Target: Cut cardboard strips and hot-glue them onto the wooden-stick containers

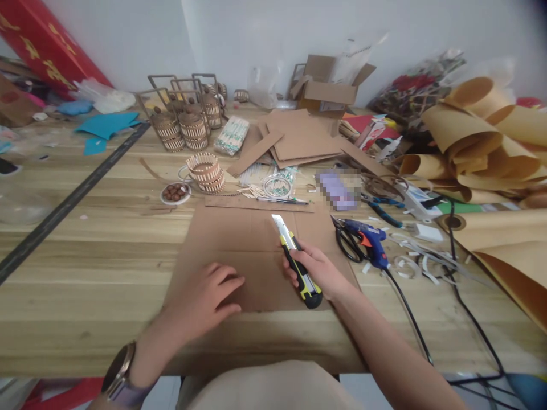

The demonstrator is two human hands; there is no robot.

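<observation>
Table (pixel 106 250), wooden. Cardboard sheet (pixel 252 233), flat upon it. Left hand (pixel 209 296): half-spread, empty, over the sheet's left. Right hand (pixel 318 266): wrapped round a utility knife (pixel 306 283), blade (pixel 277 222) bared. Step, to my eye: pre-cut; a cut called for steadying the sheet.

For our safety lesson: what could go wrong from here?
The utility knife in the right hand has its blade out; a slip could cut the left hand. The blade might also pierce the cardboard beneath and mark the table. If the nearby glue gun is hot, which can't be seen, it could burn a hand.
</observation>
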